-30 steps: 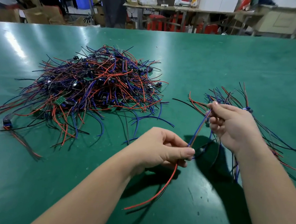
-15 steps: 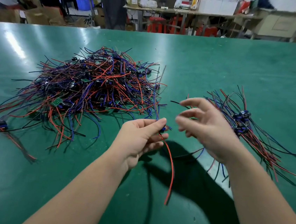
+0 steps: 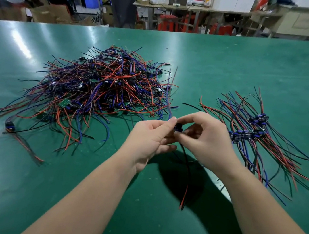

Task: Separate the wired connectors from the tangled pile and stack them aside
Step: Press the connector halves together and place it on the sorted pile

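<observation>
The left hand (image 3: 147,137) and the right hand (image 3: 208,141) both pinch one small dark connector (image 3: 178,128) over the green table (image 3: 231,64). Its red and black wires (image 3: 186,177) hang toward six o'clock. The big tangled pile (image 3: 99,92) lies at ten o'clock, the smaller stack (image 3: 253,131) at three o'clock

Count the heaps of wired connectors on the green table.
2: the tangled pile on the left and the sorted stack on the right. A stray connector lies apart at far left; the left hand and right hand pinch another connector.
</observation>
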